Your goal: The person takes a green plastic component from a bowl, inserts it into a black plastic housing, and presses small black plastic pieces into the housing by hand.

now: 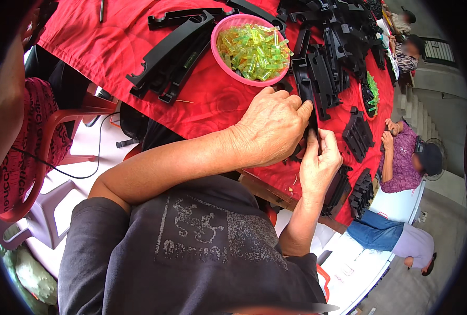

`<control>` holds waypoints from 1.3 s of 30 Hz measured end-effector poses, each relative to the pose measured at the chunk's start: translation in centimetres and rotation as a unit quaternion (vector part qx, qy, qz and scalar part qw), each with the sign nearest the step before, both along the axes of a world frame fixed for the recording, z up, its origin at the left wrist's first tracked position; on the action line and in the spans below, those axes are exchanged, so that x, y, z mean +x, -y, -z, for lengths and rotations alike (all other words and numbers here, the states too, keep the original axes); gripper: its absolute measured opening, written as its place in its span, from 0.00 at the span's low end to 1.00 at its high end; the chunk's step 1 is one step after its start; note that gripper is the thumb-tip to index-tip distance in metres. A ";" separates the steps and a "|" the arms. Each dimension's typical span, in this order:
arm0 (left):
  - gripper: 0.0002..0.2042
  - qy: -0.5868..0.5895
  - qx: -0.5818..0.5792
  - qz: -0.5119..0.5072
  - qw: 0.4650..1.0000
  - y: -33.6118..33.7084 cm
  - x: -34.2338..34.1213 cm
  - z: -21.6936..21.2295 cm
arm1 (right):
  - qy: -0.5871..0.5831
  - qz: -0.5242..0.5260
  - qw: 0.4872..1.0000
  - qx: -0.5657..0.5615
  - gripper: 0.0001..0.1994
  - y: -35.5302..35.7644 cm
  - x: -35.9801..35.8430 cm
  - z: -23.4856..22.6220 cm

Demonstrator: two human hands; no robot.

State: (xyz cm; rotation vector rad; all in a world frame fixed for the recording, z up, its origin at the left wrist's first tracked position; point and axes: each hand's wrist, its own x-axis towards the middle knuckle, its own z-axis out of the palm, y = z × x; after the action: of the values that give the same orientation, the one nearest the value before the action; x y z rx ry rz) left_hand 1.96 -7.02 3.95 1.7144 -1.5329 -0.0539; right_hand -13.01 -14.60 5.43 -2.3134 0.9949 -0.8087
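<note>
Long curved matte-black plastic brackets (173,52) lie on the creased red tablecloth (107,47) near its left edge, beside a round pink bowl (216,50) of small translucent green-yellow plastic pieces (253,51). The left hand (273,128) is closed over the top of a narrow black plastic strip (308,97), and the right hand (320,160) pinches its lower end just above the table's near edge. Stacked black parts (359,134) crowd the cloth to the right, leaving little free room.

L hand (270,131) hides most of black plastic part (308,100); grip w/ R hand (320,163) unclear.
</note>
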 end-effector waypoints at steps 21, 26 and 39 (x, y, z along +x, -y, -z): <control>0.12 -0.155 -0.074 0.132 0.976 -0.3 6.7 -0.1 | -0.071 -0.025 0.978 0.194 0.04 -0.5 -1.4 -4.7; 0.11 -0.203 -0.054 0.146 0.967 -0.9 6.6 0.3 | -0.106 -0.048 0.972 0.205 0.05 -0.5 -1.5 -4.9; 0.10 -0.090 0.097 0.253 0.958 0.3 8.1 -2.3 | -0.135 -0.105 0.977 0.123 0.03 -0.1 -1.2 -5.4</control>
State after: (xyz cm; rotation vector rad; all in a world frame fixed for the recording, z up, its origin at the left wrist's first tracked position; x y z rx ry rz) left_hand 10.07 -7.36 6.21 1.3715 -1.8340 -0.6246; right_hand -14.22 -14.46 10.81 -2.2979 0.8821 -0.2732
